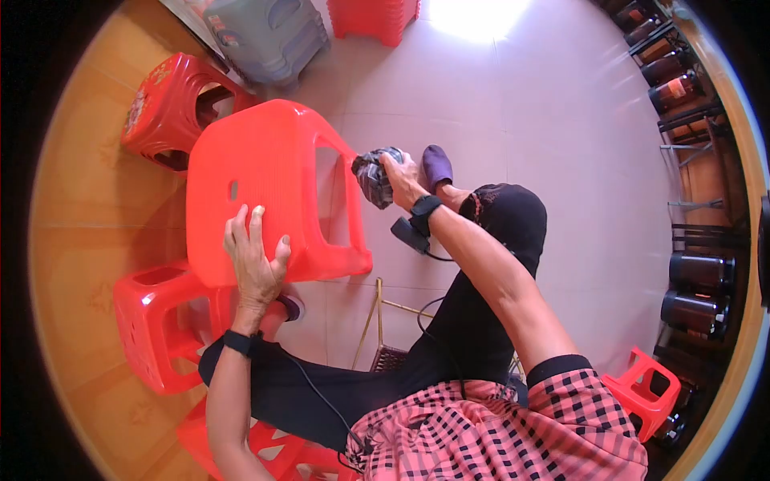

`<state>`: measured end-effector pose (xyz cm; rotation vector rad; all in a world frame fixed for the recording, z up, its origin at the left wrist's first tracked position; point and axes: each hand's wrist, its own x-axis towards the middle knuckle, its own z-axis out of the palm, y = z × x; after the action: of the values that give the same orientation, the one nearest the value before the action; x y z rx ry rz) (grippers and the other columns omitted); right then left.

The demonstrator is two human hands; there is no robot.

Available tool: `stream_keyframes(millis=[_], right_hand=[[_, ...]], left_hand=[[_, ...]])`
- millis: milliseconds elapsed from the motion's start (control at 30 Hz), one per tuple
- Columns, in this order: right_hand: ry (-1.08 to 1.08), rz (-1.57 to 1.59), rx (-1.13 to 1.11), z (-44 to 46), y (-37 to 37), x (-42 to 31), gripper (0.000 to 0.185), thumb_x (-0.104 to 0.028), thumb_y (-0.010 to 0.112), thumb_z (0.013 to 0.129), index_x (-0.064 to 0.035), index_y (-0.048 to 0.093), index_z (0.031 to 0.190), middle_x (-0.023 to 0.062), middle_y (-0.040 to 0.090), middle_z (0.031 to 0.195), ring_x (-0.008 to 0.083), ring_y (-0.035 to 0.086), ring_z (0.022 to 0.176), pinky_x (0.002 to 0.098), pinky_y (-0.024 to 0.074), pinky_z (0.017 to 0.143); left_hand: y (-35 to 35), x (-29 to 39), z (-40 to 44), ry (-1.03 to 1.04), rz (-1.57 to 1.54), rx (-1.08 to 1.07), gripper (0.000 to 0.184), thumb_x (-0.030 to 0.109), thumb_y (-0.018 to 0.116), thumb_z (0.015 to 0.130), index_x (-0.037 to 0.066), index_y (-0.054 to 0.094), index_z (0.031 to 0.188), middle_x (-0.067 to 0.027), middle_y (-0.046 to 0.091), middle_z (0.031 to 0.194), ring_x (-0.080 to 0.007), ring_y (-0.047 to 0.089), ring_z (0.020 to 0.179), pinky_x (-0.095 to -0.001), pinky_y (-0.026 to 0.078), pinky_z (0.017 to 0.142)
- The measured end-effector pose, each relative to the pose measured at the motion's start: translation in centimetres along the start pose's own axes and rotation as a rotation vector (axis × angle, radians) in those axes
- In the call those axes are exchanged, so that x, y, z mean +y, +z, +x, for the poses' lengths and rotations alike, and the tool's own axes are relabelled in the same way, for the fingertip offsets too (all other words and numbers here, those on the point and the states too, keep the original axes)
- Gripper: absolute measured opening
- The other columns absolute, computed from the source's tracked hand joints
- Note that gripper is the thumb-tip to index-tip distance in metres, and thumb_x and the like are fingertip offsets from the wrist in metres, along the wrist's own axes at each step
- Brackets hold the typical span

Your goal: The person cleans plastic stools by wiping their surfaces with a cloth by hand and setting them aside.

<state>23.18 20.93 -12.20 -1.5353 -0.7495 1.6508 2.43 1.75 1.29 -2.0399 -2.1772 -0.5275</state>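
Note:
In front of me stands a large red plastic stool (257,152), its ribbed seat with a small slot facing me and one open side with legs showing on the right. My left hand (258,264) rests on the near edge of the seat, fingers spread. My right hand (403,178) is closed around a bunched dark grey, patterned cloth (373,178), close to the stool's right-hand leg. Both wrists wear black bands, and a black device (410,235) hangs on a cable below the right wrist.
More red stools (160,321) stand along the tan wall at left, one with a floral print (172,104) behind. A grey stool stack (265,36) and a red stack (373,18) are at the back. Dark jars (698,293) line the right side, near a small red stool (644,389).

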Motion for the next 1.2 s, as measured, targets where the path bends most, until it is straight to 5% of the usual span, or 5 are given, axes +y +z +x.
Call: stream_keyframes(millis=[200, 333, 700, 767, 1200], right_hand=[[-0.266, -0.529, -0.105, 6.1, 3.5, -0.3, 0.063, -0.037, 0.066, 0.069, -0.0028, 0.051, 0.12, 0.024, 0.06, 0.109, 0.0377, 0.058, 0.105, 0.0428, 0.046, 0.091], [-0.32, -0.879, -0.124, 9.3, 5.4, 4.0, 0.068, -0.038, 0.067, 0.069, -0.002, 0.046, 0.124, 0.0263, 0.06, 0.11, 0.0394, 0.058, 0.106, 0.0428, 0.0466, 0.092], [-0.407, -0.788, -0.164, 2.7, 2.5, 9.1, 0.051, -0.026, 0.069, 0.069, -0.0062, 0.048, 0.111, 0.0269, 0.063, 0.091, 0.0454, 0.061, 0.089, 0.0493, 0.0487, 0.079], [-0.362, -0.805, -0.23, 1.0, 1.5, 11.2, 0.056, -0.027, 0.069, 0.071, -0.0099, 0.044, 0.118, 0.0285, 0.057, 0.1, 0.048, 0.057, 0.095, 0.0545, 0.0472, 0.081], [-0.379, -0.861, -0.343, -6.8, -3.9, 17.4, 0.058, -0.025, 0.07, 0.069, -0.0118, 0.045, 0.119, 0.0241, 0.062, 0.099, 0.0431, 0.059, 0.095, 0.05, 0.049, 0.08]], left_hand=[[-0.4, 0.5, 0.2, -0.032, -0.018, -0.066, 0.062, 0.034, 0.061, 0.077, 0.0, 0.046, 0.127, -0.0225, 0.038, 0.132, -0.0403, 0.033, 0.121, -0.0508, 0.024, 0.103], [-0.9, 0.6, 0.4, -0.047, -0.012, -0.108, 0.063, 0.034, 0.06, 0.076, 0.0, 0.045, 0.127, -0.0222, 0.037, 0.134, -0.0406, 0.033, 0.122, -0.0504, 0.024, 0.103], [-0.8, 0.8, 0.4, -0.038, 0.061, -0.107, 0.064, 0.042, 0.051, 0.082, 0.0, 0.043, 0.13, -0.0213, 0.04, 0.133, -0.0374, 0.034, 0.125, -0.0476, 0.022, 0.107], [-0.7, 0.6, 0.3, -0.033, 0.054, -0.091, 0.062, 0.039, 0.052, 0.082, 0.0, 0.043, 0.13, -0.0212, 0.04, 0.133, -0.0374, 0.034, 0.125, -0.0477, 0.023, 0.106], [-0.4, 0.6, 0.3, -0.022, 0.039, -0.042, 0.059, 0.029, 0.057, 0.08, 0.002, 0.044, 0.131, -0.0188, 0.041, 0.132, -0.0356, 0.036, 0.123, -0.0471, 0.024, 0.106]])
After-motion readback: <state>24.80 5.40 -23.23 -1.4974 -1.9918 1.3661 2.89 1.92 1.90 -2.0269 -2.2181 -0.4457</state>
